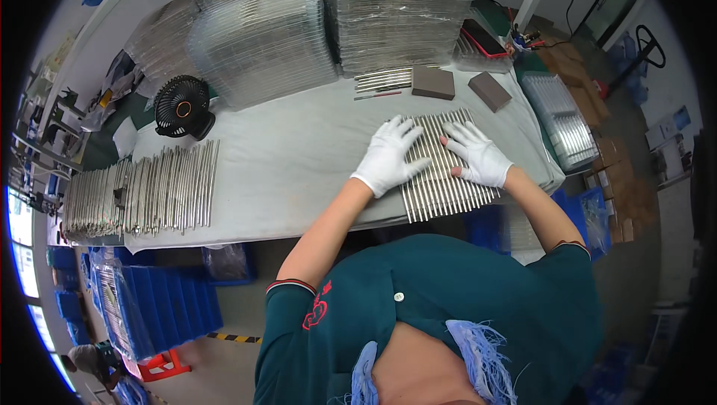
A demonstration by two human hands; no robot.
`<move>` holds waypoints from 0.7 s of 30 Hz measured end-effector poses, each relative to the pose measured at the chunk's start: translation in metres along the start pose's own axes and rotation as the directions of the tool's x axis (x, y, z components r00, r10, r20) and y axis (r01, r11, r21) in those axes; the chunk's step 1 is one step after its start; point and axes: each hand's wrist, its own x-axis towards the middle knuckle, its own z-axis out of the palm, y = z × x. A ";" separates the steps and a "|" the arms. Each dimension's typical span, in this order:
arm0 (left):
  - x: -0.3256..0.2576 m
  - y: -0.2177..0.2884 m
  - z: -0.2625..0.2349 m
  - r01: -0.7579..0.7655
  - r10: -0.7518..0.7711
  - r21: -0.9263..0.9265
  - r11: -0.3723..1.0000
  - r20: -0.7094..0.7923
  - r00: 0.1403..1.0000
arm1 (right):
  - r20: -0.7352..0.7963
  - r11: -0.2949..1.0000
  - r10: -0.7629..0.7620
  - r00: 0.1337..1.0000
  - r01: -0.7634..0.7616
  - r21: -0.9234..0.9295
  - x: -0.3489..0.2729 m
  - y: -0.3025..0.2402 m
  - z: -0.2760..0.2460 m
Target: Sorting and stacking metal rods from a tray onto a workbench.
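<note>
- We've got both gloved hands flat on a row of thin metal rods (441, 169) lying side by side on the grey-covered table (299, 166), near its front right edge.
- Left hand (390, 157): fingers spread wide, palm down on the left part of the row. Nothing clasped, just pressing.
- Right hand (478, 155): same posture, open and splayed on the right part of the row, wrist toward the table edge.
- Rods look like polished steel: stiff, smooth, probably slippery under cotton gloves, and free to roll against each other. One is light; we'd judge the whole row has some weight.
- The near ends overhang the table's front edge, so any sideways shove could send some off.
- Best hold, in our view: flat palms across the middle to keep them aligned, or pinch a small bunch near both ends. Grabbing one end only would let them fan out.
- A second batch of rods (142, 192) lies well apart at the left end of the table.
- Behind: stacks of clear plastic trays (328, 24), a small black fan (183, 108), two brown blocks (433, 82) just beyond the row.
- Blue crates (160, 308) on the floor below the left side.
</note>
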 end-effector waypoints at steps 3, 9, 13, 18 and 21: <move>0.009 0.041 0.023 -0.081 0.068 0.144 0.986 0.094 0.993 | -0.050 1.000 -0.016 0.999 0.016 0.007 -0.001 0.000 0.002; -0.018 0.026 0.004 0.014 -0.038 0.232 0.973 0.101 0.994 | -0.075 0.998 -0.061 0.995 0.064 0.028 0.019 -0.024 0.004; -0.057 0.010 -0.029 0.141 -0.185 0.330 0.933 0.103 0.977 | -0.116 0.984 -0.126 0.985 0.139 0.108 0.058 -0.062 0.016; -0.097 0.002 -0.060 0.282 -0.341 0.373 0.884 0.102 0.935 | -0.182 0.925 -0.265 0.947 0.303 0.230 0.091 -0.088 0.017; -0.114 0.001 -0.061 0.293 -0.324 0.328 0.898 0.045 0.945 | -0.249 0.955 -0.165 0.954 0.217 0.202 0.092 -0.068 0.008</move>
